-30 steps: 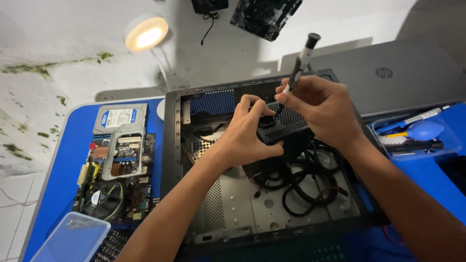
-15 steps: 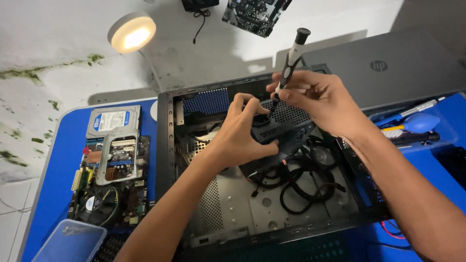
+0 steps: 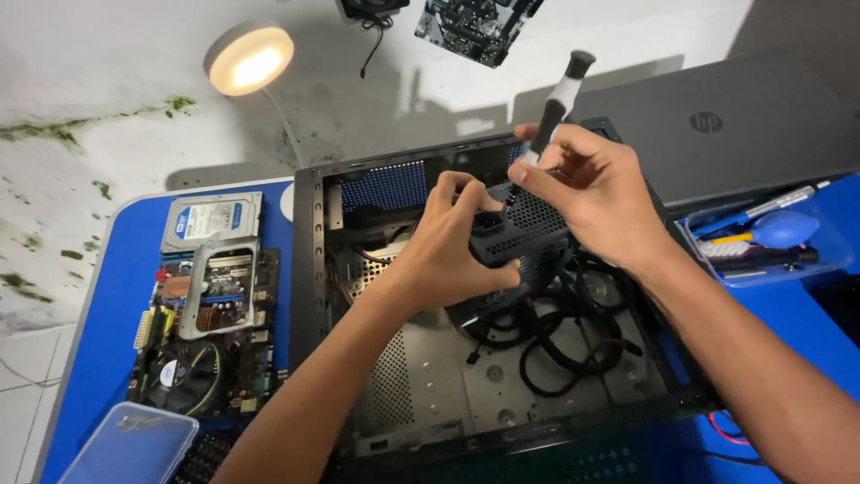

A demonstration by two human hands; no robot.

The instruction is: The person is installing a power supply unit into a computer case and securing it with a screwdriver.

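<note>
An open black computer case [image 3: 309,269] lies on its side on the blue table. My left hand [image 3: 452,255] grips a black power supply unit [image 3: 528,229] and holds it lifted inside the case. My right hand [image 3: 596,193] holds a black-and-white screwdriver [image 3: 557,103], its tip down against the top of the power supply. Black cables [image 3: 564,345] trail from the unit onto the case floor.
Left of the case lie a motherboard [image 3: 206,358], a metal bracket [image 3: 218,291] and a hard drive [image 3: 210,220]. A clear plastic box [image 3: 134,444] sits at the front left. A closed laptop [image 3: 735,134] and a tray of tools [image 3: 770,237] stand right. A round lamp [image 3: 251,58] glows behind.
Both hands and the power supply stay in about the same place in the case; the view has shifted slightly. The screwdriver remains pressed on the unit.
</note>
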